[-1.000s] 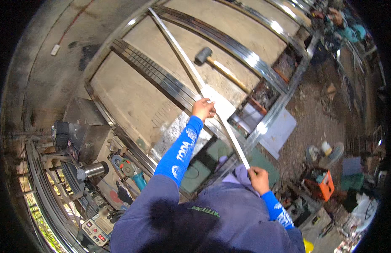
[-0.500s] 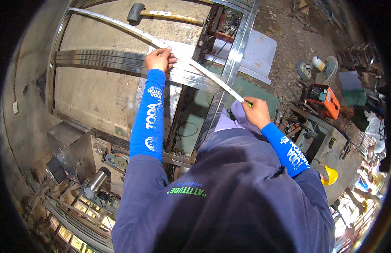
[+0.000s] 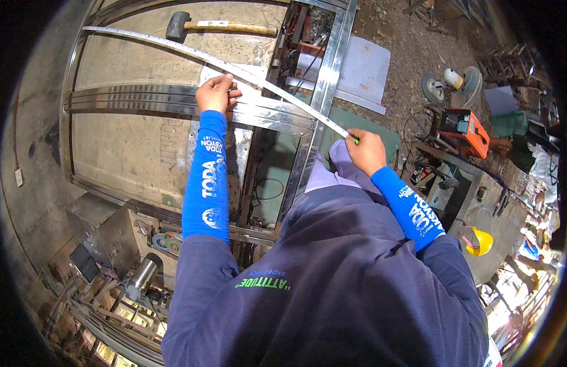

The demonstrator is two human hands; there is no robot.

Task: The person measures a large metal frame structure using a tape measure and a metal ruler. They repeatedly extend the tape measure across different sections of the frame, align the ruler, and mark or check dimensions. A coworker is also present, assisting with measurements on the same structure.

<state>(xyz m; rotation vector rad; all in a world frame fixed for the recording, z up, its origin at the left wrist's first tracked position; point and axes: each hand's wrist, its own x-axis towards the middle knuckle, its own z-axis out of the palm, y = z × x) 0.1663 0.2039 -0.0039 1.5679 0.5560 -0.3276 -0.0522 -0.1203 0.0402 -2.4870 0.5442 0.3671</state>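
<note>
A white tape-measure blade [image 3: 219,62] is stretching slantwise across the metal frame [image 3: 330,67], running from the frame's far left bar, over the right-hand bar, down to the person's right hand [image 3: 366,151]. It is bowing slightly along its length and passing just beyond the fingertips of the left hand [image 3: 216,95].

The right hand is closing around the near end of the blade, pinching it between thumb and fingers, with a small bright-green bit showing at the grip. The left hand is holding nothing that can be seen: its fingers are curling loosely, with thumb and forefinger close together beside the blade's near edge. Whether those fingertips are touching the blade cannot be told. This hand is hovering or resting over the ribbed steel crossbar [image 3: 136,101] and the edge of a white sheet [image 3: 251,92]; which of the two cannot be told.

Beyond the blade, a mallet [image 3: 225,26] with a black head and wooden handle is lying inside the frame, well apart from both hands. To the right of the frame, a pale grey panel [image 3: 364,70] is lying near the right hand, while an orange-framed box [image 3: 476,136] is standing farther off.
</note>
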